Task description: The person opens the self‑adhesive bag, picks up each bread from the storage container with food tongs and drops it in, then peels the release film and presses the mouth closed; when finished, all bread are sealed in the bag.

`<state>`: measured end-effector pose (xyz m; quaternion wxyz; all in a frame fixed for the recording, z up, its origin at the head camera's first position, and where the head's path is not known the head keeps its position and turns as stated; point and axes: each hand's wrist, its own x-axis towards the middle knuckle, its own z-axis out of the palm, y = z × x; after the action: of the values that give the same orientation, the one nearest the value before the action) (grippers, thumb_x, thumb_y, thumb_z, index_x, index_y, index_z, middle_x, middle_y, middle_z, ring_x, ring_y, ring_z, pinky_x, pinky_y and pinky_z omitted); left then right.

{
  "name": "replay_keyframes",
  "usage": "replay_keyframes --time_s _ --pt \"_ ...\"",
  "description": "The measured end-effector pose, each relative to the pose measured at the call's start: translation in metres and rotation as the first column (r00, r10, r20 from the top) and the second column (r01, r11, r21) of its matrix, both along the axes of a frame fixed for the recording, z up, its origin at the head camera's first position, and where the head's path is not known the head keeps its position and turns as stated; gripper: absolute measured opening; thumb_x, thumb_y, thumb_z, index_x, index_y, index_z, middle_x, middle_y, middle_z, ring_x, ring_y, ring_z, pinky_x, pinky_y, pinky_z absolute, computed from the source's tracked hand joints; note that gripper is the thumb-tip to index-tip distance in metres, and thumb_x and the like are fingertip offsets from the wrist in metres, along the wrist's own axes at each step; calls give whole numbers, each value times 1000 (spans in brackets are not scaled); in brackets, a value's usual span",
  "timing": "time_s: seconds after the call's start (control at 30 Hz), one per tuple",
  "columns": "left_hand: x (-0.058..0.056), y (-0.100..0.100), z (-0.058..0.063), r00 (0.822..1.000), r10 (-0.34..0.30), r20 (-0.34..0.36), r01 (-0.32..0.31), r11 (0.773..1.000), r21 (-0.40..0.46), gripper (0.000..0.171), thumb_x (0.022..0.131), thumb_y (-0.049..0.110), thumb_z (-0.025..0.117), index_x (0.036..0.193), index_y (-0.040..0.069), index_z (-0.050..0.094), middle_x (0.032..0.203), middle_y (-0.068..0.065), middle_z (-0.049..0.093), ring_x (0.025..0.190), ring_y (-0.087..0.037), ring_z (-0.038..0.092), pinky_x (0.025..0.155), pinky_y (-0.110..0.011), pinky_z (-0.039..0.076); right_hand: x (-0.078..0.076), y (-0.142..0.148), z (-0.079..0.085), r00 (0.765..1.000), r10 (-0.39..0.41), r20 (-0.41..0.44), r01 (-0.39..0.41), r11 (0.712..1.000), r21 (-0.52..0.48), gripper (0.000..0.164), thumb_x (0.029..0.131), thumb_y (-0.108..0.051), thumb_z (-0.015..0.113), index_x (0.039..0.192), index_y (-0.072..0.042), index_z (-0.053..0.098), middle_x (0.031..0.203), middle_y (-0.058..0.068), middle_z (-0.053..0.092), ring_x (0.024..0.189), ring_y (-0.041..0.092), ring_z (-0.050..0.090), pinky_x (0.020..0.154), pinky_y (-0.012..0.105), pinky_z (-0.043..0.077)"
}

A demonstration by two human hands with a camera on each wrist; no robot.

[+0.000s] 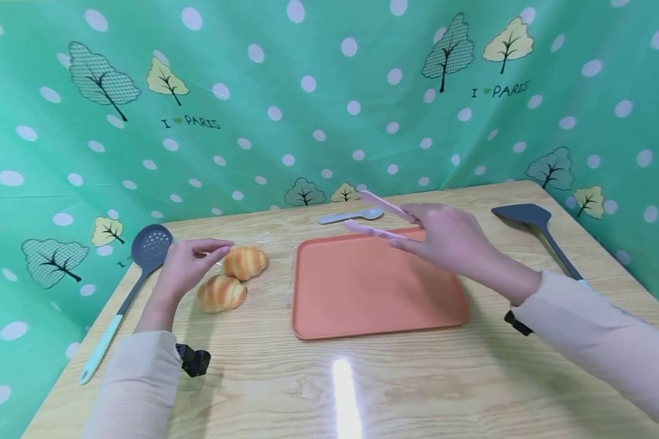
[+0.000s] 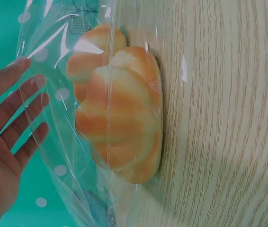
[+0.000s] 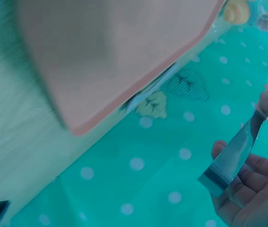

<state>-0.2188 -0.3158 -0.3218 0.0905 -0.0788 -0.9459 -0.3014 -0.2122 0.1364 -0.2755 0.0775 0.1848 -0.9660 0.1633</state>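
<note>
Two striped bread rolls (image 1: 221, 293) lie side by side on the left of the table, seen through clear film in the left wrist view. My left hand (image 1: 189, 266) is just above them. Its thumb and fingers pinch the edge of a clear plastic bag (image 2: 60, 137), whose film stretches from the hand across the rolls. My right hand (image 1: 447, 238) grips a pair of pink tongs (image 1: 387, 206) over the far part of the coral tray (image 1: 373, 286). The tongs' two arms stand apart, with nothing between their tips.
A slotted skimmer (image 1: 152, 247) with a mint handle lies at the left edge. A dark spatula (image 1: 527, 214) lies at the right, partly behind the right arm. Behind the tray is a pale spoon (image 1: 351, 216). A green dotted curtain (image 1: 318, 91) hangs behind the table.
</note>
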Motion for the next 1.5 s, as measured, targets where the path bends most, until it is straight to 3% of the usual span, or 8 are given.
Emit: replay_keyframes --time_s 0.17,0.33,0.5,0.77,0.87,1.03,1.27,1.5 --pt "1 -3 -1 1000 14 -12 -14 1000 -17 31 102 30 65 116 5 77 116 -14 74 104 -36 70 81 -31 56 2 25 -3 998 -58 19 58 998 -24 56 90 -51 75 121 -5 66 72 6 57 61 23 48 50 34 35" --pt "1 -4 -3 1000 6 -18 -7 1000 -15 31 102 29 65 116 4 77 115 -15 74 105 -35 69 76 -15 50 4 48 -12 996 -87 21 87 996 -12 54 92 -53 71 113 -4 64 71 5 51 60 23 44 51 34 32" --pt "1 -4 -4 1000 12 -3 -12 1000 -1 31 102 30 65 116 5 77 115 -15 74 102 -36 70 77 -24 53 6 71 -25 989 -131 67 132 991 -16 57 92 -55 70 111 -2 63 74 7 54 61 23 47 51 33 33" --pt "3 -3 -3 1000 12 6 -12 1000 -15 34 103 32 63 117 4 76 117 -16 73 105 -37 69 82 -39 57 9 101 -45 974 -173 150 182 982 -48 72 91 -60 68 121 5 63 100 19 68 73 25 60 56 36 43" --pt "4 -2 -2 1000 17 11 -17 1000 -15 34 103 32 64 118 3 76 116 -16 73 103 -37 69 82 -41 57 9 110 -52 962 -193 192 206 977 -53 72 91 -62 66 115 6 64 93 18 70 73 27 62 57 38 45" --pt "3 -1 -4 1000 14 6 -14 1000 -15 34 102 31 65 118 3 76 117 -16 73 103 -38 70 81 -40 56 7 119 -66 935 -223 277 245 968 -47 68 92 -60 66 103 7 60 72 8 63 63 22 58 53 35 43" --pt "1 0 -4 1000 19 2 -19 1000 -10 33 102 31 65 117 4 76 116 -16 74 102 -36 70 78 -26 54 4 125 -80 901 -283 328 313 949 -42 62 91 -56 68 93 5 57 72 11 59 60 23 54 49 34 41" --pt "0 0 -4 1000 12 -15 -13 1000 -5 33 102 31 64 117 3 76 116 -17 73 103 -36 69 74 -16 50 1 132 -88 900 -289 326 313 949 -22 64 90 -58 68 89 4 53 68 10 52 58 23 49 48 33 37"
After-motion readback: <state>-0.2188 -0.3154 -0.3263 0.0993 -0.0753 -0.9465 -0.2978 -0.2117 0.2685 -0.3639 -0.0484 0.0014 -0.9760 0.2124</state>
